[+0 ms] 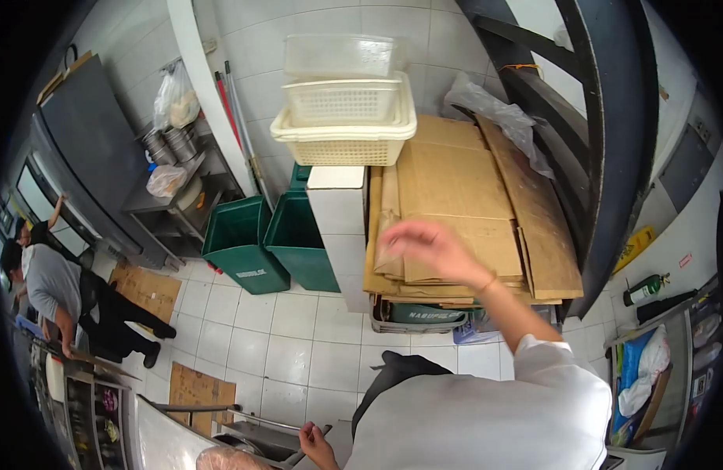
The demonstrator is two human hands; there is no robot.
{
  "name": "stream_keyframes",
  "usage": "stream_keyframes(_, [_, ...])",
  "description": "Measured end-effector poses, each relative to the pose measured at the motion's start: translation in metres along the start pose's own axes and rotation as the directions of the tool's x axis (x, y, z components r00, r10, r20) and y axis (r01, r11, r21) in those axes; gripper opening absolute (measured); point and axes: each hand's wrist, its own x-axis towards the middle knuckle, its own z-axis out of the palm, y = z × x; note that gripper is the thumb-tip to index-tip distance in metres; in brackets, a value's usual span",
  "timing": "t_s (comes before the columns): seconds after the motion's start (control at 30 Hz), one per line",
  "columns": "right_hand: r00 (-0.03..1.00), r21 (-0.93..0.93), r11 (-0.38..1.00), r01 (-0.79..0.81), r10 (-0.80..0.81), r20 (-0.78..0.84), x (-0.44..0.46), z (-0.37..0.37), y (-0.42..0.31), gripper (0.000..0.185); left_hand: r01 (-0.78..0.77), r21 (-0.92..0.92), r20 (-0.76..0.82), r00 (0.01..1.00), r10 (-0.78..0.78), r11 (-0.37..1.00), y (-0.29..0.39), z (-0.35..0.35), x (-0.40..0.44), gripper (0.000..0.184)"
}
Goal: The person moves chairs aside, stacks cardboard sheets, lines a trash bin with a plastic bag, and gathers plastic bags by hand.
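Note:
My right hand is stretched out in front of the flattened cardboard, its fingers loosely curved and apart, with nothing in it. Whether it touches the cardboard cannot be made out. Low in the view, my left hand has its fingers curled, close to a metal rail; what it holds, if anything, is too small to tell. Stacked cream plastic baskets with a clear container on top stand on a white tiled pillar, left of the cardboard.
Green bins stand left of the pillar. Two people are at the far left beside a counter. Cardboard pieces lie on the tiled floor. A dark staircase rises at right, near a fire extinguisher.

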Motion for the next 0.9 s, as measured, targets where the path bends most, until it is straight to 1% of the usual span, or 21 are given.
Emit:
stream_keyframes(0.03, [0.992, -0.087, 0.996, 0.016, -0.026, -0.121, 0.001, -0.031, 0.004, 0.023, 0.029, 0.011, 0.025, 0.999, -0.029, 1.000, -0.002, 0.000, -0.002, 0.014])
stream_keyframes(0.1, [0.917, -0.079, 0.992, -0.101, 0.062, -0.393, 0.002, -0.091, 0.021, 0.028, 0.065, 0.010, 0.079, 0.995, -0.065, 0.998, -0.021, 0.000, -0.004, 0.014])
stream_keyframes(0.17, [0.828, -0.398, 0.908, -0.127, -0.124, -0.547, 0.006, -0.169, 0.064, 0.038, 0.054, 0.068, 0.119, 0.991, -0.062, 0.996, -0.038, -0.006, -0.006, 0.014])
stream_keyframes(0.2, [0.770, -0.509, 0.839, -0.194, -0.191, -0.609, 0.007, -0.208, 0.080, 0.042, 0.050, 0.124, 0.143, 0.987, -0.068, 0.991, -0.040, -0.003, -0.005, 0.013])
stream_keyframes(0.23, [0.717, -0.601, 0.756, -0.260, -0.266, -0.645, 0.010, -0.247, 0.099, 0.047, 0.059, 0.119, 0.118, 0.990, -0.073, 0.991, -0.041, -0.002, -0.002, 0.013])
stream_keyframes(0.3, [0.607, -0.525, 0.713, -0.465, -0.175, -0.775, 0.017, -0.339, 0.138, 0.068, 0.000, 0.228, 0.103, 0.994, -0.024, 0.974, -0.041, -0.005, -0.009, 0.010])
stream_keyframes(0.33, [0.563, -0.628, 0.457, -0.630, -0.288, -0.774, 0.025, -0.389, 0.167, 0.074, 0.130, 0.338, 0.088, 0.982, -0.169, 0.932, -0.005, -0.001, -0.010, 0.010])
stream_keyframes(0.37, [0.557, -0.645, 0.447, -0.619, -0.329, -0.763, 0.030, -0.429, 0.181, 0.073, 0.057, 0.348, 0.060, 0.995, -0.082, 0.936, -0.045, -0.011, -0.007, 0.007])
stream_keyframes(0.4, [0.621, -0.645, 0.611, -0.459, -0.298, -0.725, 0.031, -0.455, 0.177, 0.077, 0.056, 0.362, 0.019, 0.998, -0.068, 0.930, -0.054, -0.014, -0.008, 0.007])
stream_keyframes(0.43, [0.569, -0.603, 0.618, -0.504, -0.288, -0.770, 0.036, -0.476, 0.179, 0.080, 0.086, 0.511, 0.010, 0.994, -0.105, 0.855, 0.001, -0.005, -0.012, 0.010])
stream_keyframes(0.47, [0.513, -0.557, 0.627, -0.544, -0.276, -0.812, 0.041, -0.497, 0.181, 0.084, 0.120, 0.503, -0.030, 0.992, -0.121, 0.856, -0.021, -0.006, -0.013, 0.013])
stream_keyframes(0.5, [0.513, -0.520, 0.570, -0.636, -0.192, -0.837, 0.046, -0.513, 0.178, 0.082, 0.165, 0.490, -0.061, 0.986, -0.155, 0.856, 0.010, 0.009, -0.021, 0.014])
stream_keyframes(0.53, [0.521, -0.546, 0.526, -0.652, -0.212, -0.826, 0.055, -0.538, 0.189, 0.083, 0.200, 0.479, -0.083, 0.980, -0.183, 0.855, 0.042, 0.021, -0.021, 0.015])
stream_keyframes(0.6, [0.567, -0.667, 0.381, -0.641, -0.350, -0.745, 0.067, -0.584, 0.217, 0.087, 0.159, 0.483, -0.046, 0.987, -0.156, 0.861, 0.039, 0.037, -0.029, 0.016])
stream_keyframes(0.63, [0.582, -0.706, 0.310, -0.637, -0.406, -0.704, 0.074, -0.602, 0.228, 0.088, 0.192, 0.478, -0.083, 0.981, -0.173, 0.857, 0.038, 0.045, -0.035, 0.016])
stream_keyframes(0.7, [0.587, -0.720, 0.211, -0.661, -0.451, -0.672, 0.082, -0.628, 0.247, 0.091, 0.163, 0.441, -0.044, 0.986, -0.160, 0.883, 0.038, 0.061, -0.047, 0.018])
stream_keyframes(0.77, [0.486, -0.605, 0.352, -0.714, -0.373, -0.790, 0.093, -0.656, 0.271, 0.089, 0.222, 0.442, -0.045, 0.973, -0.226, 0.869, 0.034, 0.069, -0.055, 0.018])
stream_keyframes(0.8, [0.472, -0.615, 0.404, -0.677, -0.403, -0.784, 0.099, -0.688, 0.298, 0.084, 0.266, 0.446, -0.030, 0.959, -0.282, 0.855, 0.033, 0.073, -0.062, 0.018])
stream_keyframes(0.83, [0.459, -0.624, 0.457, -0.634, -0.426, -0.779, 0.107, -0.728, 0.329, 0.080, 0.295, 0.429, -0.067, 0.953, -0.296, 0.854, 0.036, 0.077, -0.064, 0.018])
stream_keyframes(0.87, [0.521, -0.674, 0.354, -0.649, -0.439, -0.732, 0.112, -0.769, 0.351, 0.061, 0.308, 0.456, -0.078, 0.949, -0.307, 0.835, 0.043, 0.079, -0.061, 0.018])
stream_keyframes(0.9, [0.584, -0.693, 0.390, -0.606, -0.373, -0.720, 0.116, -0.775, 0.351, 0.048, 0.319, 0.485, -0.089, 0.944, -0.316, 0.814, 0.049, 0.080, -0.059, 0.018])
